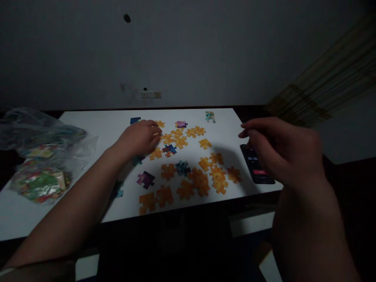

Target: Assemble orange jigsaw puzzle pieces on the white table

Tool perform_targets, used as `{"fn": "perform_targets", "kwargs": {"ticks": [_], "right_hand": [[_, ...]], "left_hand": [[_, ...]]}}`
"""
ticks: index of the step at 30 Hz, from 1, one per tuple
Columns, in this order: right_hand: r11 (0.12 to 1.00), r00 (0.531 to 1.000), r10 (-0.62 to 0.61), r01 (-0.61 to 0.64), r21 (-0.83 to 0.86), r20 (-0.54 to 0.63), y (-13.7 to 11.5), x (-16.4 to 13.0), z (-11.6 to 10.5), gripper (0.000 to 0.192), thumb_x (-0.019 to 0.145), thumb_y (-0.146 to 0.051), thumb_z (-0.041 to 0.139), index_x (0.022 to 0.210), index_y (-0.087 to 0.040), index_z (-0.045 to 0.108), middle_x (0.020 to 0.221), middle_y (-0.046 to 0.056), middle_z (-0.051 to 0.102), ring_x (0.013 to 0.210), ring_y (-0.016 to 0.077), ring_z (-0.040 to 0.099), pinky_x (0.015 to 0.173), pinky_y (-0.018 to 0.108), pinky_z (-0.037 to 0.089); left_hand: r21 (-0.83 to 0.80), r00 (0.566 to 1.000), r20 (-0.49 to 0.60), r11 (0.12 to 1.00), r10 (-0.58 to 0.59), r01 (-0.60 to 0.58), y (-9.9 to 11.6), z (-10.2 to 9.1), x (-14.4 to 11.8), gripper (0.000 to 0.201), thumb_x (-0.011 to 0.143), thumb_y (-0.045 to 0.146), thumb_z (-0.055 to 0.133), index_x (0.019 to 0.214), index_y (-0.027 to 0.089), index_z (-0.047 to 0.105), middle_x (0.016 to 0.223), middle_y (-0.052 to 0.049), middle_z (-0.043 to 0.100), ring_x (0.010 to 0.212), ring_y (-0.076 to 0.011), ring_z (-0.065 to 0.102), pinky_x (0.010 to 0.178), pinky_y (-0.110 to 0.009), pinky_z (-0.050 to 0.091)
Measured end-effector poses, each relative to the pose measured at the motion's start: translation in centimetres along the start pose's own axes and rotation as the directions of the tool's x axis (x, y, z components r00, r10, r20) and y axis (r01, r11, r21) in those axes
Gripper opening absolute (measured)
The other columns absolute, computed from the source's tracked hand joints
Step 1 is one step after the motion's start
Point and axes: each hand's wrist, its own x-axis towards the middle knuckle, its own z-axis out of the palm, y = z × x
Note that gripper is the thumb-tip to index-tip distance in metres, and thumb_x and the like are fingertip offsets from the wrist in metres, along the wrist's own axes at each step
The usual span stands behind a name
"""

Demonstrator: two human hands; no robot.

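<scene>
The left hand (pixel 141 138) rests curled on orange puzzle pieces (pixel 173 139); the right hand (pixel 282 150), fingers loosely pinched and apparently empty, hovers over the phone (pixel 256 164), farther from them.

Two bare forearms are seen, no sleeve reaching as far as the wrists or the parts of the arms in view. The left hand (pixel 141 138) and the right hand (pixel 286 150) are uncovered: no glove, ring or watch can be made out in the dim light. At the lower left edge, near the left elbow, a narrow pale strip is seen; what it is cannot be told.
</scene>
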Motion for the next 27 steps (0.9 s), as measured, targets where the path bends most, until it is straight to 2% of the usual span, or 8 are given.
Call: {"fn": "perform_targets", "kwargs": {"ticks": [4, 5, 7, 10, 13, 16, 20, 27], "right_hand": [[0.964, 0.98, 0.195, -0.186, 0.189, -0.031, 1.1, -8.2, 2.6, 0.019, 0.11, -0.032, 0.065, 0.121, -0.026, 0.08, 0.098, 0.003, 0.085, 0.079, 0.0209, 0.079, 0.069, 0.035, 0.061], [0.961, 0.975, 0.215, -0.201, 0.193, -0.057, 1.1, -10.2, 3.8, 0.018, 0.11, -0.031, 0.065, 0.12, -0.025, 0.079, 0.099, 0.004, 0.086, 0.081, 0.0219, 0.08, 0.069, 0.036, 0.061], [0.983, 0.981, 0.154, -0.141, 0.113, -0.118, 0.9, -14.0, 6.4, 0.015, 0.108, -0.027, 0.066, 0.117, -0.024, 0.078, 0.109, 0.008, 0.086, 0.097, 0.026, 0.081, 0.084, 0.042, 0.064], [0.999, 0.993, 0.035, -0.04, -0.037, -0.116, -0.1, -18.1, 9.3, 0.022, 0.107, -0.022, 0.067, 0.127, -0.024, 0.076, 0.128, 0.012, 0.084, 0.121, 0.0324, 0.077, 0.107, 0.054, 0.059], [0.987, 0.999, 0.012, -0.02, -0.157, -0.05, -0.7, -20.3, 10.4, 0.027, 0.107, -0.023, 0.068, 0.133, -0.024, 0.074, 0.141, 0.013, 0.081, 0.131, 0.0356, 0.073, 0.108, 0.055, 0.055], [0.983, 1.0, -0.002, -0.003, -0.184, -0.024, -0.6, -21.3, 10.5, 0.032, 0.108, -0.023, 0.068, 0.14, -0.024, 0.07, 0.147, 0.013, 0.078, 0.136, 0.0353, 0.071, 0.11, 0.053, 0.053], [0.984, 1.0, -0.016, 0.014, -0.18, -0.01, -0.3, -21.6, 10.5, 0.034, 0.109, -0.024, 0.068, 0.142, -0.025, 0.069, 0.149, 0.013, 0.078, 0.139, 0.0352, 0.071, 0.112, 0.053, 0.05], [0.986, 0.994, -0.102, 0.098, -0.133, -0.025, -0.9, -20.9, 10.8, 0.026, 0.106, -0.022, 0.071, 0.133, -0.024, 0.07, 0.138, 0.013, 0.082, 0.128, 0.0334, 0.076, 0.106, 0.05, 0.054]], "left_hand": [[-0.001, 0.999, -0.034, 1.0, 0.012, -0.012, 2.0, -3.6, -1.8, 0.047, 0.112, 0.036, 0.047, 0.134, 0.008, 0.078, 0.138, -0.017, 0.076, 0.124, -0.0338, 0.072, 0.111, -0.053, 0.057], [-0.014, 0.999, -0.046, 1.0, 0.009, -0.009, 3.1, -3.9, -3.0, 0.045, 0.112, 0.037, 0.049, 0.132, 0.01, 0.079, 0.135, -0.017, 0.077, 0.124, -0.0346, 0.073, 0.11, -0.054, 0.058], [-0.052, 0.999, -0.035, 0.998, 0.028, -0.03, 6.1, -3.4, -6.2, 0.038, 0.111, 0.037, 0.053, 0.129, 0.017, 0.08, 0.135, -0.014, 0.079, 0.126, -0.0346, 0.073, 0.11, -0.053, 0.06], [-0.132, 0.994, -0.074, 0.987, 0.083, -0.092, 12.0, -0.1, -11.6, 0.032, 0.105, 0.026, 0.061, 0.132, 0.022, 0.078, 0.14, -0.014, 0.079, 0.125, -0.0331, 0.075, 0.107, -0.052, 0.064], [-0.178, 0.978, -0.207, 0.983, 0.009, -0.047, 17.7, 4.5, -15.6, 0.043, 0.099, 0.018, 0.068, 0.142, 0.02, 0.071, 0.147, -0.017, 0.076, 0.134, -0.0356, 0.073, 0.113, -0.054, 0.064], [-0.132, 0.934, -0.335, 0.988, -0.124, 0.084, 21.2, 8.4, -17.4, 0.051, 0.101, 0.02, 0.069, 0.151, 0.014, 0.063, 0.16, -0.025, 0.067, 0.149, -0.0431, 0.063, 0.123, -0.064, 0.056], [-0.084, 0.899, -0.376, 0.974, -0.226, 0.21, 22.6, 10.7, -18.1, 0.06, 0.103, 0.022, 0.068, 0.16, 0.01, 0.055, 0.167, -0.027, 0.06, 0.16, -0.0476, 0.054, 0.129, -0.069, 0.048], [-0.113, 0.909, -0.369, 0.98, -0.195, 0.164, 21.3, 11.1, -18.6, 0.061, 0.103, 0.016, 0.064, 0.163, 0.019, 0.054, 0.167, -0.019, 0.063, 0.161, -0.0407, 0.055, 0.13, -0.062, 0.048]]}}
